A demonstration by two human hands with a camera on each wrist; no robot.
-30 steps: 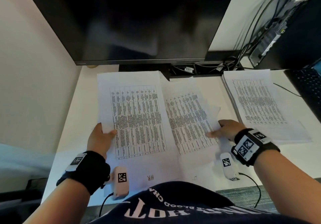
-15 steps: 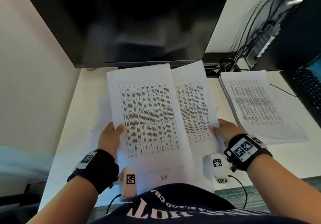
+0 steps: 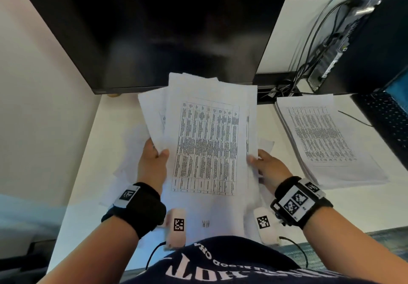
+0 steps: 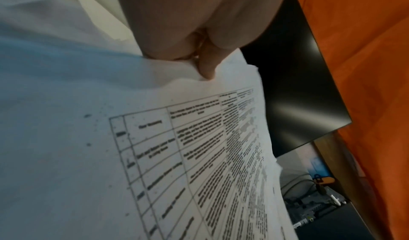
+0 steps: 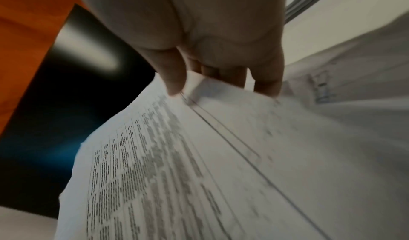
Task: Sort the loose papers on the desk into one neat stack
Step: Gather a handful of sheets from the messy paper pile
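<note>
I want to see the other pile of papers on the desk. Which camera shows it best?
The head view: the whole stack of papers lies flat, to the right of the right hand. The right wrist view catches only its blurred edge; the left wrist view misses it.

Head view reads evenly lit, dim at the monitor (image 3: pixel 165 30), which I see carries soft glare. Edges bow from wide-angle distortion. Both wrist views motion-blurred; printed sheet (image 5: pixel 199 165) text unreadable.

Upside-down "HR" on the top sheet (image 3: pixel 205 223); table print blurred; shirt (image 3: pixel 220 268) lettering partial, unreadable.
</note>
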